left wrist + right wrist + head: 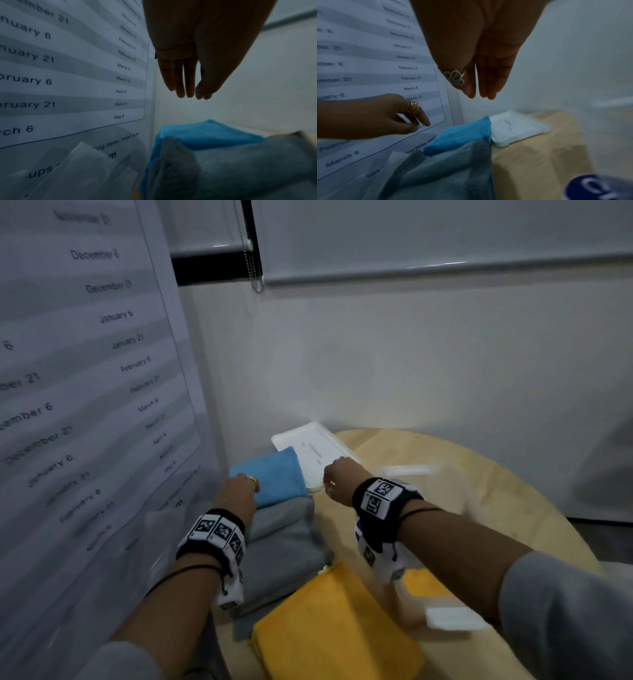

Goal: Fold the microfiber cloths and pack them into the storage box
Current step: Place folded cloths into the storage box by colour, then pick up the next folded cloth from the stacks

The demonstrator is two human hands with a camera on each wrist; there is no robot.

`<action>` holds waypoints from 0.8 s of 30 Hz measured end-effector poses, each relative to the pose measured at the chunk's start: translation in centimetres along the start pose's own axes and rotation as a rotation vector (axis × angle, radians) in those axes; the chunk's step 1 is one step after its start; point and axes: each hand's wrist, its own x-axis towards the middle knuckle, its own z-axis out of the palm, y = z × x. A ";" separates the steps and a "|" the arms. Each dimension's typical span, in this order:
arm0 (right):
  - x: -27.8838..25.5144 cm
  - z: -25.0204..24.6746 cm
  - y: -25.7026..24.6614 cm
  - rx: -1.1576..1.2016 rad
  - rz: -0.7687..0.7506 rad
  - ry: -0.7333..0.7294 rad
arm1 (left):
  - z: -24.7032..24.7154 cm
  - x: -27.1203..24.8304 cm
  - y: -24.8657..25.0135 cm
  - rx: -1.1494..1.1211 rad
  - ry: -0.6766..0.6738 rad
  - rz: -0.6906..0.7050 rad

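Observation:
A folded blue cloth lies on top of grey cloths at the table's left side, against a wall poster. A yellow cloth lies nearer to me. My left hand hovers over the blue cloth's near left corner; its fingers hang straight and hold nothing above the blue cloth. My right hand hangs over the near edge of a white plastic lid, its fingers straight and empty. A blurred clear box rim shows right of it.
The round wooden table stands in a corner. A large printed poster covers the left wall right beside the cloths. More yellow cloth and a white piece lie under my right forearm.

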 end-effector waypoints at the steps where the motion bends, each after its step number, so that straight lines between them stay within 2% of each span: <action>1: 1.6 0.8 -1.0 0.012 -0.016 -0.017 | 0.6 0.7 -0.8 0.001 -0.037 0.003; 6: 8.4 5.4 -3.9 0.083 -0.009 -0.088 | 3.8 4.2 -2.6 -0.064 -0.098 0.025; 9: 11.4 7.9 -3.7 0.072 0.003 -0.168 | 5.7 5.8 -3.6 -0.069 -0.141 0.042; 13: 13.7 10.3 -2.6 0.026 0.009 -0.197 | 7.6 7.3 -5.2 -0.034 -0.186 0.048; 17: 14.6 11.5 -2.2 0.018 0.006 -0.166 | 8.7 8.2 -6.5 -0.079 -0.129 0.065; 21: 14.9 10.6 -2.0 -0.056 0.003 -0.145 | 8.1 8.6 -7.2 -0.161 -0.059 0.032; 24: 14.9 8.4 -2.3 -0.067 -0.001 -0.043 | 6.3 8.6 -7.0 -0.177 0.066 0.000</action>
